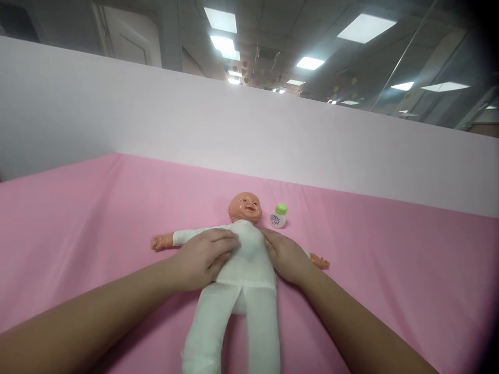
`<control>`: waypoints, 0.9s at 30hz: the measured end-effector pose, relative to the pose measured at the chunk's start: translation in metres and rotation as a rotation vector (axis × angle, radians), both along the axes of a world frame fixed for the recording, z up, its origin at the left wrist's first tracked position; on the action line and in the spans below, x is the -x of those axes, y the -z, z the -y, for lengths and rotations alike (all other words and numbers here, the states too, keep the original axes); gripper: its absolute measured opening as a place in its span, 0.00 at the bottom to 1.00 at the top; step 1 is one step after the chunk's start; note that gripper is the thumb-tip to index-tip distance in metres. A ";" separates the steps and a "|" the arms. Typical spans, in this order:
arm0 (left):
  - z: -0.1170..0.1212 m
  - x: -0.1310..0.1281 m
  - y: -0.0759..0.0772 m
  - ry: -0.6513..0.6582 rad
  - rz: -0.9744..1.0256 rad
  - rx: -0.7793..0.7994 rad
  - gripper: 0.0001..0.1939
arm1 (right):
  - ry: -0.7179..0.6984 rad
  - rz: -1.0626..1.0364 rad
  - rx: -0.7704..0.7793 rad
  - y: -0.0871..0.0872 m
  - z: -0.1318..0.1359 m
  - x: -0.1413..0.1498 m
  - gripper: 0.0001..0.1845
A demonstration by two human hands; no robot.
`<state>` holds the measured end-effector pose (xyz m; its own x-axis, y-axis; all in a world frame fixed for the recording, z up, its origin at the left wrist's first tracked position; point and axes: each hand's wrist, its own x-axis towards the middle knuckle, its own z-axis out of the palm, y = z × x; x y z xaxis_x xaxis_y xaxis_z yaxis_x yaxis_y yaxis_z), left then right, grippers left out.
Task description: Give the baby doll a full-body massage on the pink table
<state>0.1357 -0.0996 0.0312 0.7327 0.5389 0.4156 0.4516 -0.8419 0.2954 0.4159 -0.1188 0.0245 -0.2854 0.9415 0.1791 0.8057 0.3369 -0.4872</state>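
Observation:
A baby doll (246,249) in a white suit lies on its back on the pink sheet (390,259), head toward the far wall, arms spread. My left hand (202,257) lies flat on the doll's chest, on the left side of the view, with its fingers stretched out. My right hand (286,254) rests against the doll's other flank, over its upper arm, fingers extended. Neither hand grips anything. A small white bottle with a green cap (279,215) stands just right of the doll's head.
A white partition wall (234,119) runs along the far edge of the pink surface. Above it show ceiling lights and a door. Bare pink sheet stretches to the left and right of the doll.

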 end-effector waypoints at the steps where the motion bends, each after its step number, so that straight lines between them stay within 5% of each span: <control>1: 0.009 -0.001 -0.006 0.110 0.008 0.018 0.21 | 0.009 0.013 0.010 -0.001 0.000 0.000 0.26; 5: 0.047 -0.009 -0.027 0.458 0.003 0.192 0.22 | 0.029 0.044 0.008 -0.001 0.001 0.002 0.25; 8: 0.056 -0.017 -0.030 0.493 -0.061 0.249 0.29 | 0.014 0.057 -0.005 0.001 0.002 0.005 0.25; 13: 0.031 -0.026 -0.016 0.356 -0.141 0.181 0.38 | 0.017 0.115 -0.011 0.005 0.000 0.011 0.25; 27: -0.029 -0.009 0.012 -0.131 -0.082 0.184 0.38 | -0.030 0.148 -0.003 -0.001 0.004 0.002 0.28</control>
<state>0.1448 -0.0708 0.0192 0.6786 0.6930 0.2436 0.5824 -0.7097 0.3964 0.4135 -0.1227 0.0252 -0.3372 0.9315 0.1361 0.8581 0.3636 -0.3625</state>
